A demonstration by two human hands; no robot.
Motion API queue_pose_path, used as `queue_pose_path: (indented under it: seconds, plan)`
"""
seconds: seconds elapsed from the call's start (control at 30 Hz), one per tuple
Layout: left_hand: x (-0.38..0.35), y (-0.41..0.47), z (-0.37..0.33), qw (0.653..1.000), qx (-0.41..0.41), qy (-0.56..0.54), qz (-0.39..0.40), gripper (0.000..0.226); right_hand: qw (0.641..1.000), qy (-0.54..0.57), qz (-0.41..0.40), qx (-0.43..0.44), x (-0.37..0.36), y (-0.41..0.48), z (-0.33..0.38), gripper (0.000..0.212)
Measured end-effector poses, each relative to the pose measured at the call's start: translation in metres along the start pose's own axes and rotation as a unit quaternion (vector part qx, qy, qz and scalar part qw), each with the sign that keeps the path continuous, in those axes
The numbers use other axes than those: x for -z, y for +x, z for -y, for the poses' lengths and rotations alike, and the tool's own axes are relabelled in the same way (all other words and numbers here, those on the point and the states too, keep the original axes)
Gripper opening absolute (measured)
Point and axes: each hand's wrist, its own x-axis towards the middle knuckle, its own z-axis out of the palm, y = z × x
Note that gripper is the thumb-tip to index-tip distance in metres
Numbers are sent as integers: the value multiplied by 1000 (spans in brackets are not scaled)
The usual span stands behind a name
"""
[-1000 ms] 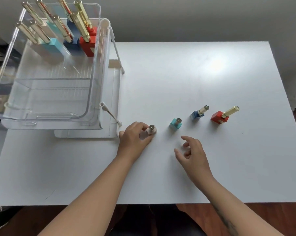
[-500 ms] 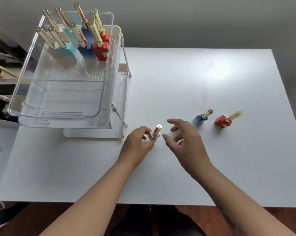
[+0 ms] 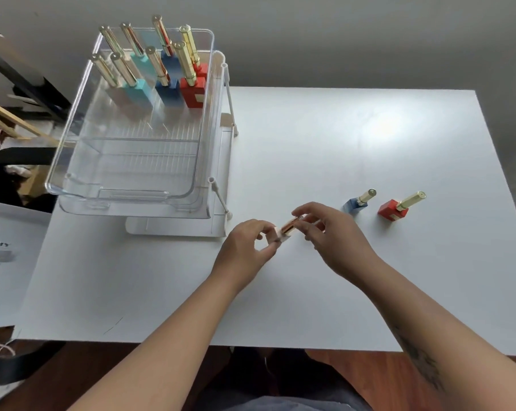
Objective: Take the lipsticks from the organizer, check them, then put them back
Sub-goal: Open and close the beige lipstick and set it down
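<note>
My left hand (image 3: 246,247) grips the pale square base of a white lipstick (image 3: 287,229), lifted and tilted just above the white table (image 3: 310,143). My right hand (image 3: 333,232) pinches its gold cap from the right. The turquoise lipstick that stood beside it is hidden behind my right hand. A blue lipstick (image 3: 358,202) and a red lipstick (image 3: 399,206) stand on the table to the right. The clear organizer (image 3: 81,185) at the far left holds several gold-capped lipsticks (image 3: 161,75) upright along its back.
The organizer rests on a white stand (image 3: 221,200) with thin legs at the table's left side. A printed sheet (image 3: 4,256) lies off the left edge. Dark floor and my lap show below the table's front edge.
My left hand has lifted the white lipstick off the table and tipped it. My right hand came in from the right and took hold of its cap, covering the turquoise one.
</note>
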Motion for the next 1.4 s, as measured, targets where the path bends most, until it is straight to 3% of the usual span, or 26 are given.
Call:
queue_pose_path:
  seconds: [0.5, 0.67, 1.03, 1.23, 1.4]
  plan:
    - [6, 10, -33, 995, -91, -15, 37, 16, 999, 34, -9, -37, 45, -6, 3, 7]
    - [1, 15, -40, 994, -94, -23, 47, 15, 997, 51, 36, -51, 60, -8, 6, 38]
    - [-4, 17, -50, 993, -106, -15, 56, 17, 999, -13, 21, -42, 70, -6, 6, 4]
    - [-3, 14, -48, 994, -98, -14, 53, 17, 999, -6, 2, -42, 64, -7, 5, 9]
    - [-1, 12, -47, 996, -80, -19, 45, 12, 997, 44, 32, -48, 74, -11, 3, 23]
